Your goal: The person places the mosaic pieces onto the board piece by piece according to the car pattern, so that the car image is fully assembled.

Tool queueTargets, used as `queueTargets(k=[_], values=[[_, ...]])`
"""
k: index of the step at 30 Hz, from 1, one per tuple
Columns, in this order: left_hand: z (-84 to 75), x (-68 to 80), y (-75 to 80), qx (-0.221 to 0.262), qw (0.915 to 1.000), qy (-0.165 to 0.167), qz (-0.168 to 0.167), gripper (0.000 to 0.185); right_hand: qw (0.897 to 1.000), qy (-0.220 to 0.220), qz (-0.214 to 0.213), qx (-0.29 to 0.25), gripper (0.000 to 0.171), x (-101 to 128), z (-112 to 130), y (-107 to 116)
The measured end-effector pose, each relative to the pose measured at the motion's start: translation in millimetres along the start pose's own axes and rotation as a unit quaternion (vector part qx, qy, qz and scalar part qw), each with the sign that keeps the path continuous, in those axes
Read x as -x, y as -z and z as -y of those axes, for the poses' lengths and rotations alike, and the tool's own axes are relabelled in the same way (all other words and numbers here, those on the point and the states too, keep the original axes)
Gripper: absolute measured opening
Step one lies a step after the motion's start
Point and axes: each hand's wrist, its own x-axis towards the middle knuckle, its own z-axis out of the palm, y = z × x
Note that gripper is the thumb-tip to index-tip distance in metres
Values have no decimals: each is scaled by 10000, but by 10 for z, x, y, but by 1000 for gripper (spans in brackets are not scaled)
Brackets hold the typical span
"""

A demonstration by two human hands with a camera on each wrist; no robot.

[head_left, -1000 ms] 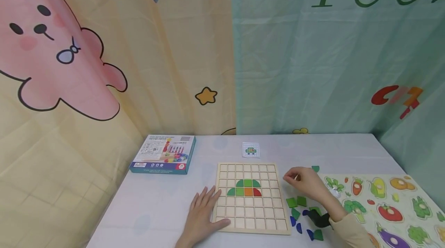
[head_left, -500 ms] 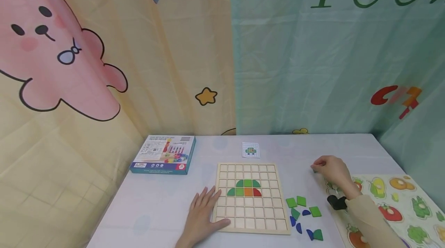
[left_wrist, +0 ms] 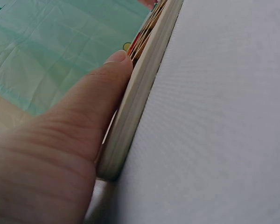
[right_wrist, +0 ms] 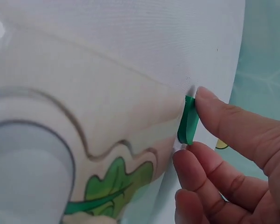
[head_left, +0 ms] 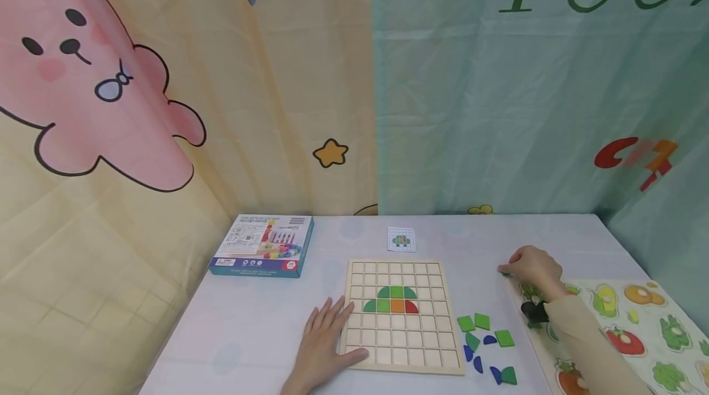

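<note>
My left hand point(head_left: 324, 346) rests with spread fingers on the left edge of a wooden grid board point(head_left: 401, 355), the thumb over its lower corner. Green, orange and red pieces form a shape in the board's middle cells, with a red quarter-circle point(head_left: 411, 307) at its right end. In the left wrist view, the thumb point(left_wrist: 91, 100) lies along the board's rim. Far to the right, my right hand point(head_left: 534, 269) is at the corner of a vegetable puzzle board point(head_left: 650, 321). It pinches a small dark green piece point(right_wrist: 188, 120) between thumb and fingers.
Loose green squares point(head_left: 504, 338) and blue pieces point(head_left: 478, 364) lie between the two boards. A small pattern card point(head_left: 401, 240) sits behind the grid board. At the back left is a flat toy box point(head_left: 260, 247). Printed curtains point(head_left: 299, 75) hang behind the table.
My right hand has moved right and away from beside the grid board to the green piece at the puzzle board's corner, and now pinches it. The left hand has stayed in place.
</note>
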Motion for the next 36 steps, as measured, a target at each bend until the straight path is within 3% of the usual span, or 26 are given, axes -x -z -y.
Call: queueTargets(k=[17,31,36], values=[[-3,-4,15,124,9999,-45,-104,92,9986,-372,58,-369,37,-67,-4,-64],[-3,2,12,140,9999,-32,-52,92,9968,542,-583,99,12,31,180,-184],[-4,4,18,144,9999,-22,-22,93,9952,656,-726,10,21,92,325,-227]])
